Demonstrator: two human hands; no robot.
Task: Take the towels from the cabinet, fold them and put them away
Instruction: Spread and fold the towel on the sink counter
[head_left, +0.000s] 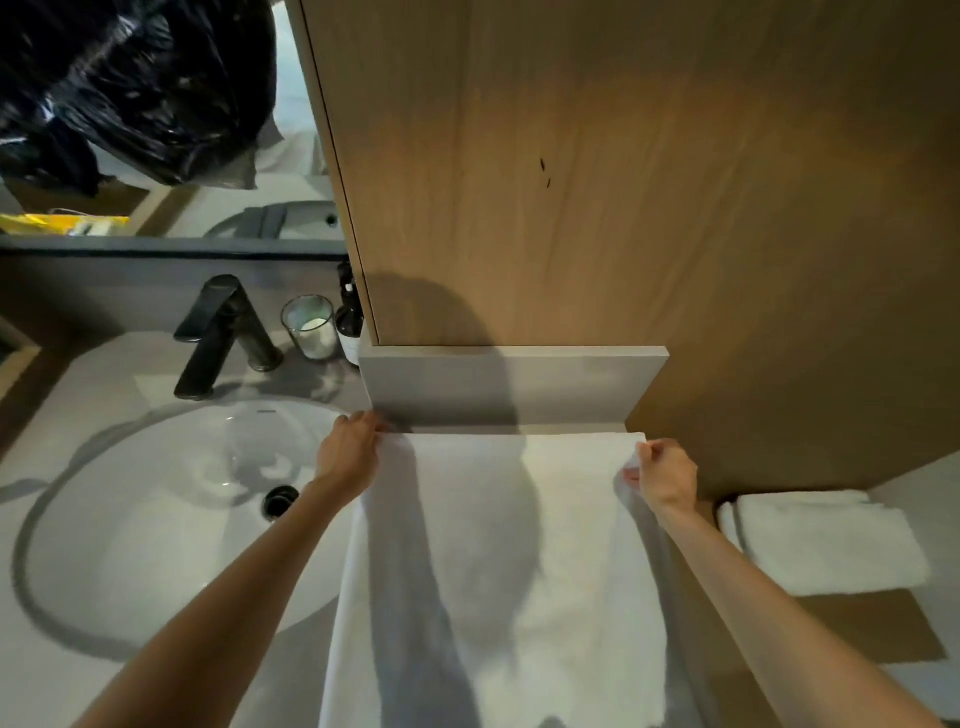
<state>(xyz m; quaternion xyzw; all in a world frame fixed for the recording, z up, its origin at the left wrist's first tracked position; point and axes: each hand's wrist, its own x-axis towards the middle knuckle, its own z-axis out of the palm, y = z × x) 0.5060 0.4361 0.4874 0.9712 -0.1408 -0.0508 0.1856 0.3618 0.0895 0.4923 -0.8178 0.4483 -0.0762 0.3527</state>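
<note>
My left hand (347, 453) pinches the far left corner of the white towel (498, 561) | my right hand (666, 475) pinches the far right corner | towel lies spread on the tabletop (62, 680) beside the sink (156, 519) | folded towels (826, 540) at right.

A wooden wall panel (623, 182) rises above a grey ledge (509, 387), beside a mirror (156, 130) and white counter (78, 675).

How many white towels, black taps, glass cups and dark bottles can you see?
White towels: 2, the spread towel held by the left hand and right hand, and the folded towel
Black taps: 1
Glass cups: 1
Dark bottles: 1
Total: 5
</note>
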